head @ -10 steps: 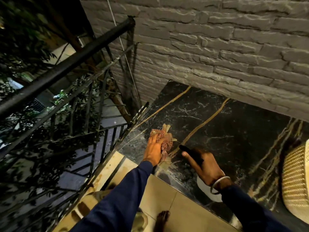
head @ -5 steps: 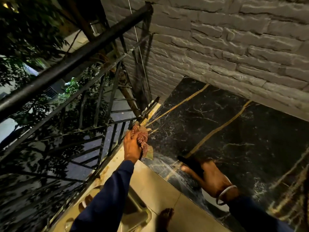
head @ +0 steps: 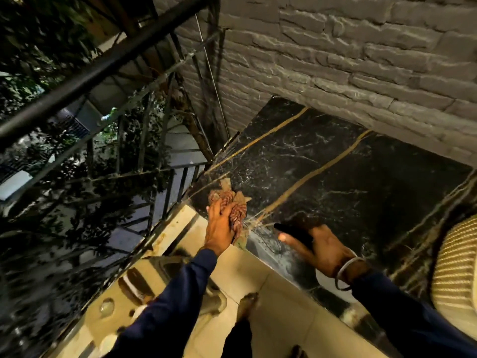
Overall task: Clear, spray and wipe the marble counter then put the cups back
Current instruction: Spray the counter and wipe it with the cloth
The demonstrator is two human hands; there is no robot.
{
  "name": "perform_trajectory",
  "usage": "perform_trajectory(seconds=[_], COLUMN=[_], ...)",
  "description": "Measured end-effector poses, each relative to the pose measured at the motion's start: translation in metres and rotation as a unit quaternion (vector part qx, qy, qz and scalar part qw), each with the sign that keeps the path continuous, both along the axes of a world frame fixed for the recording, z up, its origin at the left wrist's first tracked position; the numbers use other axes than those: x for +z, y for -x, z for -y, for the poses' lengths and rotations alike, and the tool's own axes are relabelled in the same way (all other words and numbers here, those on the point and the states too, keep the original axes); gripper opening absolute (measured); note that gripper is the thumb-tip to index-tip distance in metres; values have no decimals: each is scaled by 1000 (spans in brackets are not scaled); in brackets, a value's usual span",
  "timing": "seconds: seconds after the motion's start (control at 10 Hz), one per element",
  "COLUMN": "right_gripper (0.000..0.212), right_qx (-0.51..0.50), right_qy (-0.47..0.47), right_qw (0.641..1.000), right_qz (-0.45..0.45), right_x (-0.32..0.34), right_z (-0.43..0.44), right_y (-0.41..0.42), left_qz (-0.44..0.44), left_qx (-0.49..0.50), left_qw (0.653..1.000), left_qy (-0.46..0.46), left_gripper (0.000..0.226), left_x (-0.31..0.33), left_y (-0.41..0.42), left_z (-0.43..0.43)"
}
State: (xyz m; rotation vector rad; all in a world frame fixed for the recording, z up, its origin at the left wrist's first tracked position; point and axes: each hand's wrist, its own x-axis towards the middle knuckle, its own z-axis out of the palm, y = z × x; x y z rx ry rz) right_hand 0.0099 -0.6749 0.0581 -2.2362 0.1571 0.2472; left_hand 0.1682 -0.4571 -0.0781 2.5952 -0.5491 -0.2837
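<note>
Reading outward from the wearer, two dark blue sleeves and a bare foot (head: 247, 306) are seen above the pale floor tiles (head: 278, 293). Just beyond the sleeves, the left hand (head: 220, 226) is closed round a bunched reddish-brown cloth (head: 236, 211), which is pressed onto the marble counter (head: 335, 177) at its near left corner. To the right of that hand, and slightly nearer the wearer, the right hand (head: 322, 250) is wrapped over the black head of what is judged to be a spray bottle (head: 294, 232). Its white body shows below the bangled wrist. The thumb is stretched out, while the other fingers are hidden behind the bottle's head. Whether the bottle rests on the counter edge cannot be told.

The wiping step is judged to be in hand. The decisive relation is that nearly all of the black, gold-veined surface lies ahead and to the right of the cloth. Its long axis runs rightward along the wall, away from the left hand. The left hand is nearer the corner and the right hand nearer the middle. A woven basket (head: 454, 267) is seen right of the right hand. No cups are visible. Farthest off, a grey stone wall (head: 335, 60) backs the counter, and a black railing (head: 77, 81) lies left of the left hand.
</note>
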Motion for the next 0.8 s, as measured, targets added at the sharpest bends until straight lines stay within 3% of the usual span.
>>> perform_trajectory(seconds=[0.1, 0.2, 0.4, 0.5, 0.6, 0.7, 0.8], right_gripper=[60, 63, 43, 36, 45, 61, 63], right_qx=[16, 41, 8, 5, 23, -9, -43], right_qy=[21, 56, 50, 33, 56, 17, -4], right_qw=[1000, 997, 999, 999, 998, 1000, 999], right_qz=[-17, -33, 20, 29, 13, 12, 20], right_x=[6, 9, 15, 21, 16, 8, 6], right_z=[0, 0, 4, 6, 6, 6, 6], right_y=[31, 60, 110, 118, 120, 118, 119], left_qz=[-14, -28, -52, -39, 2, 47, 101], left_qx=[-21, -49, -232, -267, -191, -85, 34], left_qw=[1000, 998, 971, 963, 977, 993, 994], left_qy=[-2, -19, -24, -16, 99, 71, -17], left_gripper=[82, 70, 59, 47, 39, 41, 53], left_x=[2, 8, 27, 33, 22, 3, -14], left_y=[39, 79, 189, 188, 138, 75, 4], left_z=[17, 34, 84, 87, 65, 36, -5])
